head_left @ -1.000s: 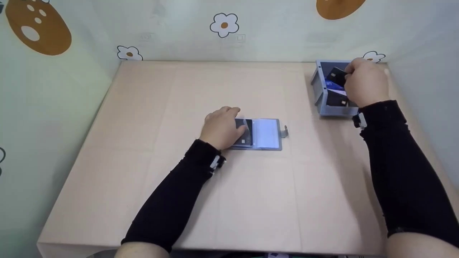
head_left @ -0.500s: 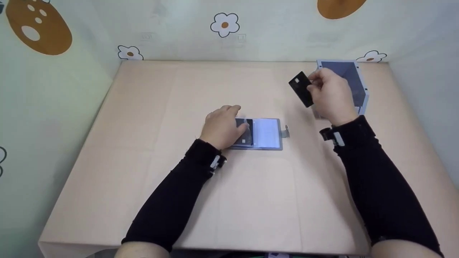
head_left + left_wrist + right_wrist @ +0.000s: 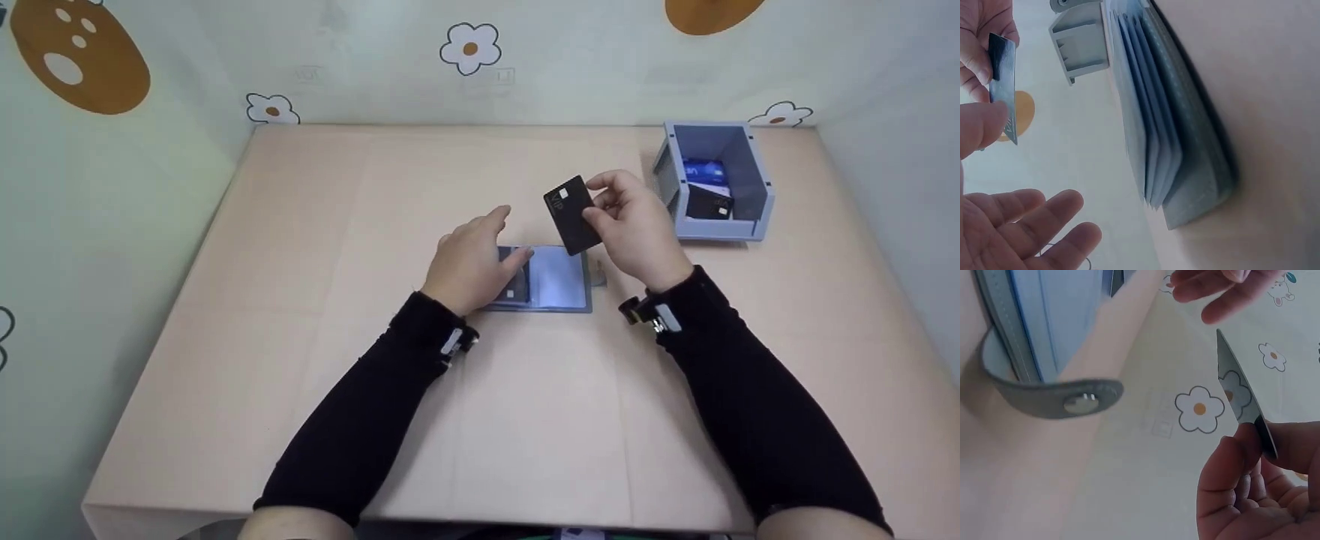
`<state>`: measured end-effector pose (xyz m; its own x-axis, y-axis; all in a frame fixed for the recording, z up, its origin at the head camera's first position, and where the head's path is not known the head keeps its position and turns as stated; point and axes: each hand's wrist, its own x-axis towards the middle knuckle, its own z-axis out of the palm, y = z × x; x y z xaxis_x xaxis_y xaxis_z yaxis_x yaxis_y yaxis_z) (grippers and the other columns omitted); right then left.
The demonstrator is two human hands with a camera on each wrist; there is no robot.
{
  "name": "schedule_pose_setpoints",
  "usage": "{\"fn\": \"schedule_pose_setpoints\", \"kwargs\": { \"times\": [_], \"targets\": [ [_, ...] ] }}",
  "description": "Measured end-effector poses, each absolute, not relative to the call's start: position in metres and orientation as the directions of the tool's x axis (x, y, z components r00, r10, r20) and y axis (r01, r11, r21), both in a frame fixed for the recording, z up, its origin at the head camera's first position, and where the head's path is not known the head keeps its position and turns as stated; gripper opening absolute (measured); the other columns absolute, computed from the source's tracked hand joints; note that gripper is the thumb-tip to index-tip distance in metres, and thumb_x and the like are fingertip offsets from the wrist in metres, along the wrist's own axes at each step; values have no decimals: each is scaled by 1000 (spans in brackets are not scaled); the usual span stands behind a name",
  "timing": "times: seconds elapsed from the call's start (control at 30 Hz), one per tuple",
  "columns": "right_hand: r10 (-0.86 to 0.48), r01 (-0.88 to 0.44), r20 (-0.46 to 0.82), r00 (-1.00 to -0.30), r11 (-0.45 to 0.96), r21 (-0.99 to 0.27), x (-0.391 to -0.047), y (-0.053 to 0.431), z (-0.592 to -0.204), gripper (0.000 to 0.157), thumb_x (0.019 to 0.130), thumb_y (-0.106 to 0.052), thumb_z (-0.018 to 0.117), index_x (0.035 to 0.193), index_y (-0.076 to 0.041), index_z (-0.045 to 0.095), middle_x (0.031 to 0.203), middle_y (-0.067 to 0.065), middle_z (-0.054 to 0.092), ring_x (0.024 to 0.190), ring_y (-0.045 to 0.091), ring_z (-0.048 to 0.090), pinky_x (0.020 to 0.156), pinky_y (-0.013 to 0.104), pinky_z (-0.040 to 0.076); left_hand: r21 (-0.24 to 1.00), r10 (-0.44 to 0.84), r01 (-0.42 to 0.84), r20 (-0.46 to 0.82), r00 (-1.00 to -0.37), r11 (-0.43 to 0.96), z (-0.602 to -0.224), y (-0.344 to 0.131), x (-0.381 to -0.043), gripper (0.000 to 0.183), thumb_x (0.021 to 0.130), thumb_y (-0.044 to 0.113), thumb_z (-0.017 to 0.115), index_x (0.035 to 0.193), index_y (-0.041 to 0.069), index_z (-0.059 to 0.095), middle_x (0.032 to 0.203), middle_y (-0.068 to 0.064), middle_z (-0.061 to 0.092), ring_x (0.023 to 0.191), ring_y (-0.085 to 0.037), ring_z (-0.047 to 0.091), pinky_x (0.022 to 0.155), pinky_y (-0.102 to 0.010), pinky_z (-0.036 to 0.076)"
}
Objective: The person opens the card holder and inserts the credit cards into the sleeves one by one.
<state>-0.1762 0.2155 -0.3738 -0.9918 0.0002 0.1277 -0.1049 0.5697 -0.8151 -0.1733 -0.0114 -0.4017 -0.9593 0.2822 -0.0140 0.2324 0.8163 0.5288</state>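
A black card (image 3: 564,217) with a silver chip and the letters VIP is pinched between the thumb and fingers of my right hand (image 3: 637,229). It is held tilted, just above the far edge of an open grey card holder (image 3: 562,281). My left hand (image 3: 466,266) hovers over the holder's left side, fingers extended and apart, holding nothing. Under it, a dark card (image 3: 516,291) shows in a clear sleeve, partly hidden. Several sleeve pages (image 3: 1154,129) stand layered in the left wrist view. A snap strap (image 3: 1055,399) sticks out at the holder's right side.
At the back right of the table (image 3: 375,202) stands a grey plastic bin (image 3: 724,231). A blue card (image 3: 705,171) and a black card (image 3: 709,202) lie in it among others. Flower-patterned walls (image 3: 360,60) rise behind and at both sides.
My right hand has taken the black card out of the bin and moved left and nearer, over to the holder. My left hand has lifted slightly, its thumb shifting right.
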Motion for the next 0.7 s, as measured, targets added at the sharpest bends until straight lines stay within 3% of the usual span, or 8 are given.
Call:
{"fn": "schedule_pose_setpoints", "kwargs": {
  "times": [0.27,0.7],
  "targets": [
    [-37,-115,110,-993,467,-877,-173,204,-385,33,98,7,64,129,-1,62,95,6,64,76,10,62,63,17,54,582,303,244,-4,-953,776,-400,-8,-174,78,101,51,64,164,14,36,146,-6,66,139,-29,59,120,-51,40],
    [-86,-104,74,-994,427,-898,-167,192,-393,34,98,6,64,131,-1,60,98,9,66,83,11,67,73,18,58,720,336,231,-4,-942,655,-406,-4,-171,81,103,41,67,167,11,27,131,-1,73,120,-19,70,105,-38,53]
  ]
}}
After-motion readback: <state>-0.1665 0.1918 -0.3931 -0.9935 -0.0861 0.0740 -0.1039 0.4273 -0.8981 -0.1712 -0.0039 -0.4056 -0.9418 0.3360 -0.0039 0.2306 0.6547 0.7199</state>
